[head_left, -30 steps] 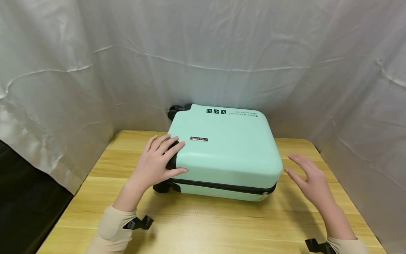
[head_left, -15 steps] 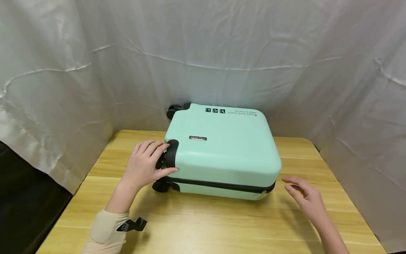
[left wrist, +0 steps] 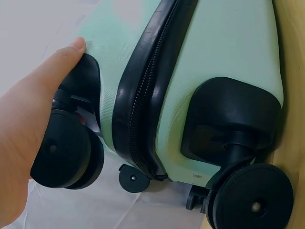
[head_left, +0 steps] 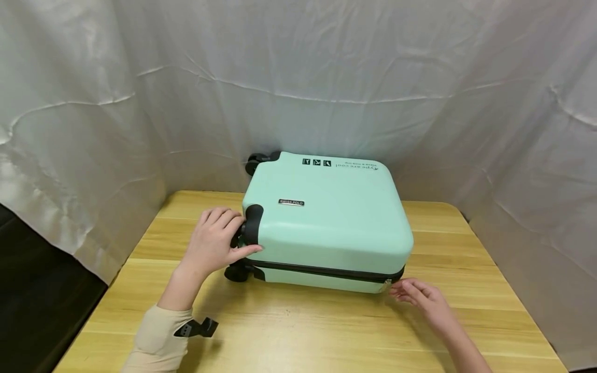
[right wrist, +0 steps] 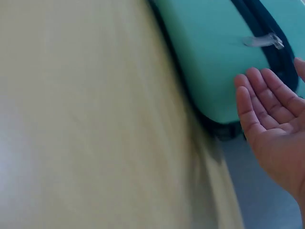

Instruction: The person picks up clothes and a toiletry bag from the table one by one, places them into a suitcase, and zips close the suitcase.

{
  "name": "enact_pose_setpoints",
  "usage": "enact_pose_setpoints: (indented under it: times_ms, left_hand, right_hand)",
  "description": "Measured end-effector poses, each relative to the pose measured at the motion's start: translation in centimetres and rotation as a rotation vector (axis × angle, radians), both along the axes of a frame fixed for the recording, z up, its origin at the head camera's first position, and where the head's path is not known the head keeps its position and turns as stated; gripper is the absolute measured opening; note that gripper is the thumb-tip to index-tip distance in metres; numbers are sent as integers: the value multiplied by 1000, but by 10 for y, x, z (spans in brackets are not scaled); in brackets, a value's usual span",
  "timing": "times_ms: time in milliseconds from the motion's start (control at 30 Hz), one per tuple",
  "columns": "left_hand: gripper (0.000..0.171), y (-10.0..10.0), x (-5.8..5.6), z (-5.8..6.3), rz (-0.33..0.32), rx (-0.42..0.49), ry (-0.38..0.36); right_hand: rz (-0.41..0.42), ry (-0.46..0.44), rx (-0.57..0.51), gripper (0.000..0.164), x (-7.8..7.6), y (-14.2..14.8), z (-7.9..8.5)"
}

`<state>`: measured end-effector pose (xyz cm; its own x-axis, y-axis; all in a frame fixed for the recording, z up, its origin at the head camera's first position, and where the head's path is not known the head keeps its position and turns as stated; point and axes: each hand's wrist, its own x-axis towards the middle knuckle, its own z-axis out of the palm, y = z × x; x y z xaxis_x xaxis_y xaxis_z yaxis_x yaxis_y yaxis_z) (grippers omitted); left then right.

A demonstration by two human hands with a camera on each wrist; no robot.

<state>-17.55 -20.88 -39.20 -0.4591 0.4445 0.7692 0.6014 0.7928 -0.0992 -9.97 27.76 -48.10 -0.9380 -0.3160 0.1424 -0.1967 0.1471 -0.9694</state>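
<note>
A mint-green suitcase is lying flat on the wooden table in front of me, its wheels pointing to my left and a grey curtain hanging behind it. My left hand is gripping the near upper wheel corner: the fingers are bending over the wheel, and my thumb is resting on the shell beside the black corner guard. My right hand is reaching palm up to the near right corner, its loosely bent fingers lying side by side, the thumb standing apart, holding nothing. Those fingertips are hovering near the metal zipper pull, which is hanging from the black zipper band.
</note>
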Motion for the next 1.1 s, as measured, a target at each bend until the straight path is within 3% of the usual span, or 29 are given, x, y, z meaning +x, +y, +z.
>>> enact_pose_setpoints:
  times_ms: [133, 267, 567, 700, 933, 1100]
  left_hand:
    - [73, 0, 0, 0, -26, 22, -40]
    - [70, 0, 0, 1, -42, 56, -96]
    - [68, -1, -2, 3, -79, 120, -185]
    - [69, -1, -5, 2, -105, 124, -160]
    - [75, 0, -9, 5, -162, 143, -93]
    - [74, 1, -11, 12, -188, 137, -46]
  right_hand:
    - [110, -162, -157, 40, 1, -10, -7]
    - [148, -294, -320, 39, 2, -19, -10]
    - [50, -322, -392, 34, 7, -39, -10]
    - [76, -384, -542, 36, 14, -44, -9]
    - [311, -665, -1011, 42, 18, -42, -5]
    - [435, -778, -1137, 47, 17, -42, -7]
